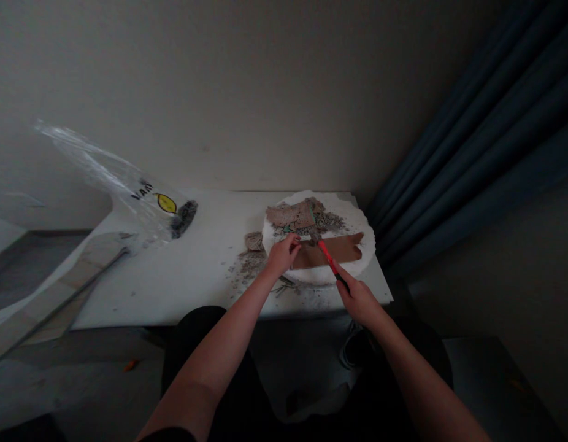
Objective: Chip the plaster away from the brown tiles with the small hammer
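My right hand point(357, 298) is wrapped around the black grip of a hammer point(327, 253) with a red and black handle. The hammer's head rests over, or just above, a brown strip point(332, 250), close to the fingers of my left hand. My left hand point(283, 253) is closed in a pinch at the left end of this strip; whatever is between the fingertips is too small to make out. Under the strip lies a round white pad point(367, 236). Behind it sit a flat reddish-brown slab point(291, 215) and grey crumbled rubble point(327, 222).
More crumbs and a chunk point(253, 241) lie left of the pad on the white table point(192, 276). A clear plastic bag point(122, 184) with dark material stands further left, near long flat boards point(67, 288). Blue curtains point(486, 135) hang at the right.
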